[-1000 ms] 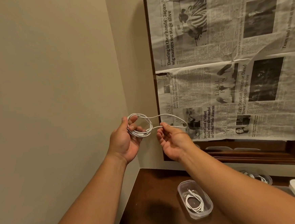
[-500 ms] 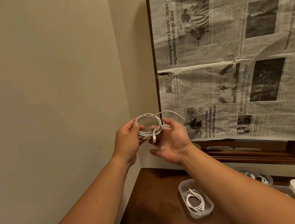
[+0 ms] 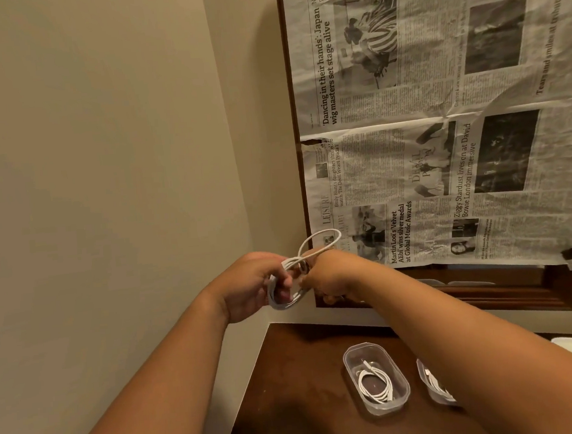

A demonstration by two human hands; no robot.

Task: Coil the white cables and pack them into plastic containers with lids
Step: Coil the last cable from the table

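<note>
We see the white cable [image 3: 285, 290] coiled roughly upright (one loop poking up-right), pinched in the left hand [image 3: 249, 284], the right hand [image 3: 330, 273] gripping beside it.

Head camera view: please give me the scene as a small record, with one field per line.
left hand: grips the coiled part of the white cable
right hand: closed on the same cable, at a loop that stands above the coil
open container: clear plastic, no lid, on the table, one coiled cable inside
second container: right of the first, partly hidden behind the right forearm, holds a cable
table: dark brown wood, in the wall corner
newspaper: sheets covering a wood-framed panel on the wall
</note>
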